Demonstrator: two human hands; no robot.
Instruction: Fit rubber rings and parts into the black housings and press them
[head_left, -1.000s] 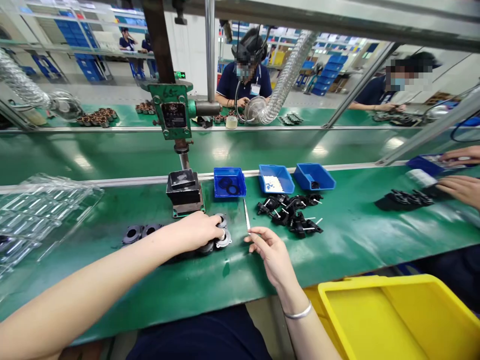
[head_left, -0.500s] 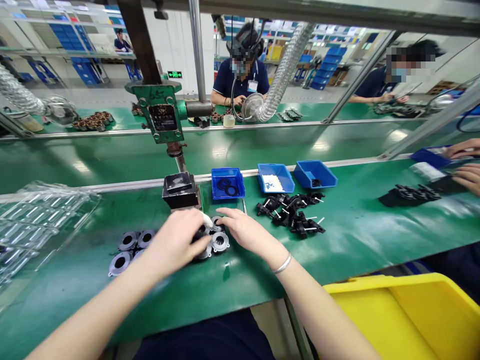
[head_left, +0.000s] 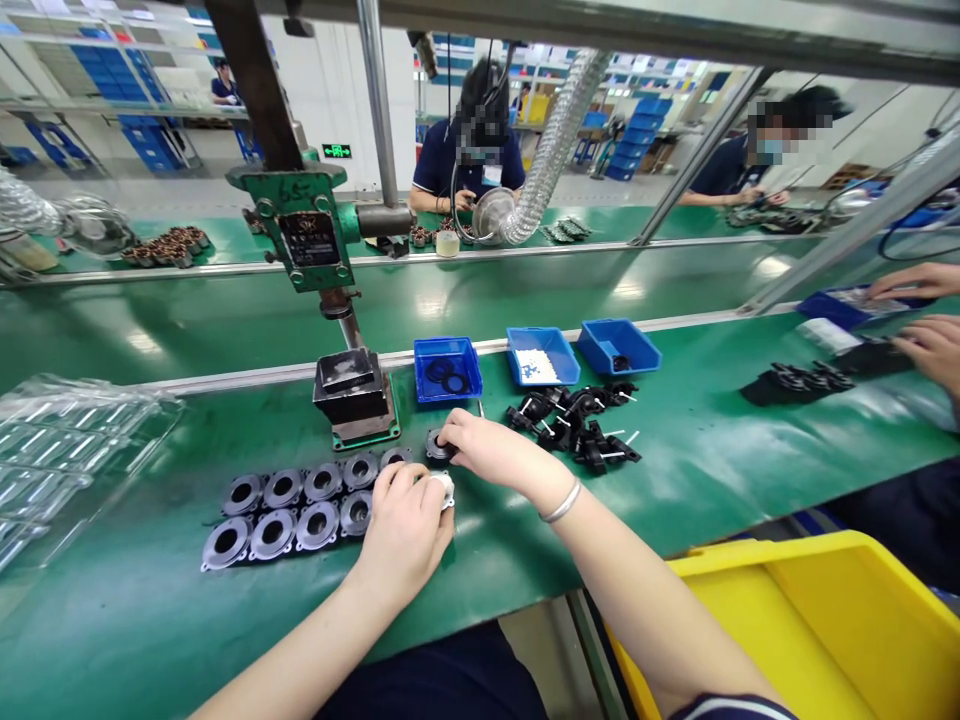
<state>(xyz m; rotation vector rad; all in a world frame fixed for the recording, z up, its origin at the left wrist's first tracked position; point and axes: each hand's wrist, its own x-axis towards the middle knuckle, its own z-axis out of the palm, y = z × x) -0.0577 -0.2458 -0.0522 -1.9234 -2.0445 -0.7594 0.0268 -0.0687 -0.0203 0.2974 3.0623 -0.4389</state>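
Note:
Two rows of round grey metal housings (head_left: 274, 535) with dark centre holes lie on the green bench. My left hand (head_left: 409, 520) is closed over the right end of the front row, its fingers curled round a housing (head_left: 449, 502) that it mostly covers. A white covering (head_left: 442, 484) shows on one of its fingertips. Just behind, my right hand (head_left: 480, 448) pinches the edge of another round housing (head_left: 435, 450), which sits slightly apart from the back row. A bracelet (head_left: 562, 502) circles my right wrist.
A press (head_left: 352, 395) stands behind the rows. Blue bins hold black rings (head_left: 454, 382), white pieces (head_left: 534, 366) and a few dark parts (head_left: 620, 362). Black parts with white pins (head_left: 600, 447) lie right; clear trays (head_left: 52, 460) left; a yellow bin (head_left: 810, 620) front right. Co-worker's hands (head_left: 934, 340) work far right.
My left hand has moved right and nearer to me, uncovering the rows of housings. My right hand has closed on a housing at the back. The camera view has shifted slightly.

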